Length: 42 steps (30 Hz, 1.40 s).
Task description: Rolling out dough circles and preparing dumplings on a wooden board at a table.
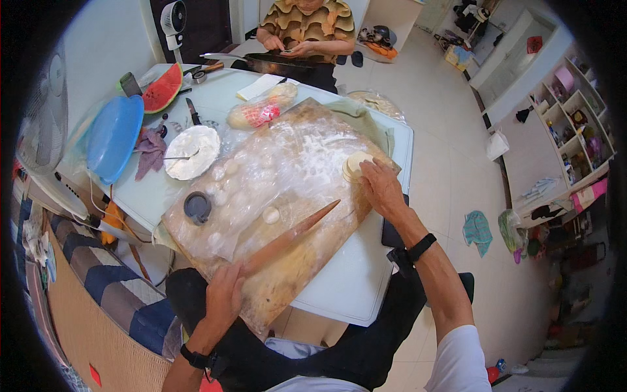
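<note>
A floured wooden board (307,261) covered with clear plastic lies across the white table (353,281). My left hand (225,294) grips the near end of a wooden rolling pin (294,235), which lies slanted on the board. My right hand (382,189) rests on a stack of flat round dough wrappers (356,163) at the board's right edge. A small dough lump (271,214) sits just left of the pin. Several more lumps (225,173) lie farther left on the plastic.
A white plate of flour with a spoon (191,151), a dark cup (197,207), a blue lid (114,137), a cut watermelon (163,90) and a bagged roll (261,108) stand on the table. Another person (307,29) works over a dark pan (277,63) at the far end.
</note>
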### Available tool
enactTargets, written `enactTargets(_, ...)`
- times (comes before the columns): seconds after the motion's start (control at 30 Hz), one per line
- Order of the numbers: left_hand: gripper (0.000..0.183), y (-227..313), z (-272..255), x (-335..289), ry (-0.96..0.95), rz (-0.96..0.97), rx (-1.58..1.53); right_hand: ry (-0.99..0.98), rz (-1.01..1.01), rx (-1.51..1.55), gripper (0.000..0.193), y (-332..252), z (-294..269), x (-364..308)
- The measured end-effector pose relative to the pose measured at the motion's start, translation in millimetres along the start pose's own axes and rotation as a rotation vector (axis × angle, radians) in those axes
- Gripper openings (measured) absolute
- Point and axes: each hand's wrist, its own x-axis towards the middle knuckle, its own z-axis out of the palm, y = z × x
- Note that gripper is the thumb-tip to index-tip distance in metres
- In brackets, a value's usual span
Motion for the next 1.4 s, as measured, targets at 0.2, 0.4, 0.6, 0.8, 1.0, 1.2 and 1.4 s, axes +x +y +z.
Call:
enactTargets(0.2,0.043,-1,0,-1,0.007,-0.032,-0.025,0.026,0.219,0.203,0.06,2,23,6)
enactTargets(0.4,0.042,-5,1,-1,-0.007,0.008,0.016,-0.284,0.378,0.174,0.082,-5,30,34)
enactTargets(0.6,0.04,-2,2,0,-0.008,0.032,0.011,-0.236,0.311,0.049,0.075,-7,26,25)
enactTargets(0.8,0.036,1,2,4,-0.014,0.019,0.05,-0.198,0.233,0.021,0.069,-24,25,-1)
enactTargets(1.0,0.035,3,-6,8,-0.116,0.104,0.102,-0.147,0.052,0.146,0.068,-55,17,-24)
enactTargets(1.2,0.036,-4,-2,10,-0.134,0.103,0.113,-0.227,-0.148,0.224,0.079,-64,13,-24)
enactTargets(1.4,0.034,2,1,2,-0.013,0.005,0.183,-0.296,-0.196,0.305,0.085,-62,18,-19)
